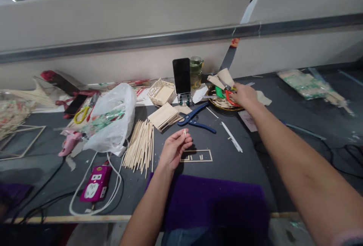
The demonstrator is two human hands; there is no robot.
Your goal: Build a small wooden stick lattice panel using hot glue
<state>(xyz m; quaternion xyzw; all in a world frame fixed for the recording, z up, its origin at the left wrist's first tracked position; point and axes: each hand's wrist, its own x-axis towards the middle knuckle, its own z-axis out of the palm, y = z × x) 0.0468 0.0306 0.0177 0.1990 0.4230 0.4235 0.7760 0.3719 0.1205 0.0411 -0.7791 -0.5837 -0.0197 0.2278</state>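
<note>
My left hand (pixel 174 148) hovers over the dark table, pinching a short pale wooden stick piece (pixel 185 133) between thumb and fingers. Just right of it lies a small rectangular stick frame (pixel 197 156). My right hand (pixel 243 95) reaches far across to a round woven tray (pixel 220 103) and closes on red-handled scissors (pixel 231 98) there. A green tool (pixel 219 92) and pale wood pieces sit in the same tray. Blue-handled cutters (pixel 195 119) lie between my two hands.
A pile of wooden sticks (pixel 141 145) and stacked stick panels (pixel 163 116) lie left of centre. A white plastic bag (pixel 115 117), pink glue gun (pixel 69 142), purple power strip (pixel 95 183), propped phone (pixel 182 75), jar (pixel 196 72) and purple cloth (pixel 210 200) surround them.
</note>
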